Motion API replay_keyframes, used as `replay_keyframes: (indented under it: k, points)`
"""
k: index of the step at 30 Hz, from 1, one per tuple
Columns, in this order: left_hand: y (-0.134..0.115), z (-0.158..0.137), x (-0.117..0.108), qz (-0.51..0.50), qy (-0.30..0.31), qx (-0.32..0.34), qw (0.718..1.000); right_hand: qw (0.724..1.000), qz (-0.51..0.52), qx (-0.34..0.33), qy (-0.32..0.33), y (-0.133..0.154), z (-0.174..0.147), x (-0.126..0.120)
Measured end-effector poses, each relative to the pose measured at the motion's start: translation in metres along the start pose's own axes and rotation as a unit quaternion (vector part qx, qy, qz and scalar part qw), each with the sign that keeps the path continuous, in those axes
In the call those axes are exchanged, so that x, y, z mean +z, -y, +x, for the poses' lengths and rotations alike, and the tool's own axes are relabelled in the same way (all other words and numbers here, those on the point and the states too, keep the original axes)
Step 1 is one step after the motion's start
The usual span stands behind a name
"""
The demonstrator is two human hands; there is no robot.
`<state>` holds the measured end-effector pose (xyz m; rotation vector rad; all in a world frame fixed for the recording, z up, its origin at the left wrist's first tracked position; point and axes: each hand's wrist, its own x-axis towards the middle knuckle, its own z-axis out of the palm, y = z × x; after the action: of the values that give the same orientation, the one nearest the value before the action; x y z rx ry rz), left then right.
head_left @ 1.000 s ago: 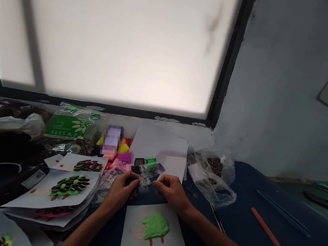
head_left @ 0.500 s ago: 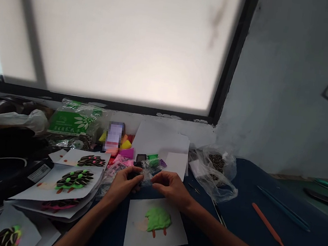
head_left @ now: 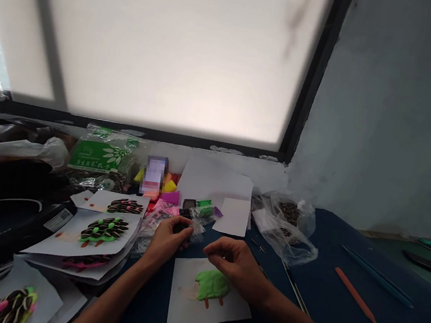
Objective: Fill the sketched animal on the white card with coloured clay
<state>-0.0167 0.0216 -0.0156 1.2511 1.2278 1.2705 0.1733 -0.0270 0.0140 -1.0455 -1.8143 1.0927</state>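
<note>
My left hand (head_left: 167, 240) is closed, thumb against fingers, around something dark that its fingers mostly hide. My right hand (head_left: 238, 265) hovers at the upper right edge of a white card, fingertips pinched; whatever they may hold is too small to make out. On the white card (head_left: 180, 317) lies a hedgehog-like figure: a bumpy green clay body (head_left: 212, 284), two brown clay legs and a faint pale head on the left. Just beyond my left hand are clear plastic packets (head_left: 198, 220).
At left, stacked cards (head_left: 51, 238) bear clay hedgehogs covered in sunflower seeds. Behind are a green seed bag (head_left: 97, 156), colourful clay packs (head_left: 170, 197) and white paper (head_left: 234, 215). To the right lie a plastic bag of seeds (head_left: 289, 216), an orange clay tool (head_left: 358, 297) and a blue tool (head_left: 377, 276).
My right hand has moved toward me, from beyond the card to over its upper right edge. My left hand stays near the packets. The whole view has shifted slightly.
</note>
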Motion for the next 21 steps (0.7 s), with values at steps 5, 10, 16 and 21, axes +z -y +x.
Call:
replay_keyframes:
  k: [5,10,16,21]
  points:
    - [0.001,0.000,-0.001,0.004,0.007,0.002,1.000,1.000,0.012,0.003,0.001,-0.001,-0.001,0.000]
    - [0.001,0.000,-0.001,0.006,0.006,0.005,1.000,1.000,-0.024,-0.013,-0.003,0.000,-0.003,0.002]
    - [-0.003,-0.003,-0.002,0.011,0.004,0.007,1.000,0.994,-0.097,-0.039,0.027,0.011,-0.009,0.006]
    - [-0.005,-0.005,-0.002,0.013,0.007,0.007,1.000,0.992,-0.118,-0.034,0.041,0.013,-0.010,0.006]
